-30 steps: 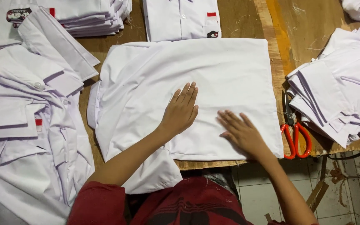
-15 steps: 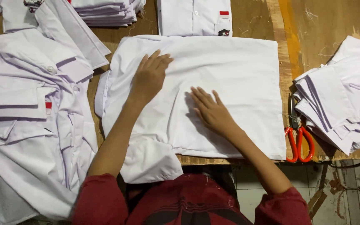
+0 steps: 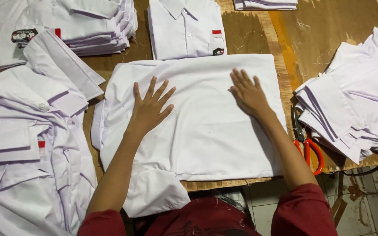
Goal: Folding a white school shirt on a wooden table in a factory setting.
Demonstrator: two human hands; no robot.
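White shirt lies flat beneath both hands' spread fingers, gripping nothing.

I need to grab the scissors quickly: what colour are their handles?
Red-orange handles on the scissors, at the table's right edge beside the person's right forearm; the head view shows them.

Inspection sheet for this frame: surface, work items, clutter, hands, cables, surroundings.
Surface: wooden table, worn, with loose threads.
Work items: white shirt spread flat, back up, one sleeve hanging over the near edge.
Clutter: folded shirt beyond it; stack of folded shirts far left; loose shirts left; shirt pile right; red-handled scissors by the right edge.
Hands: left hand and right hand both flat, fingers spread, on the white shirt.
Cables: dark cord at the table's right corner.
Surroundings: tiled floor below.
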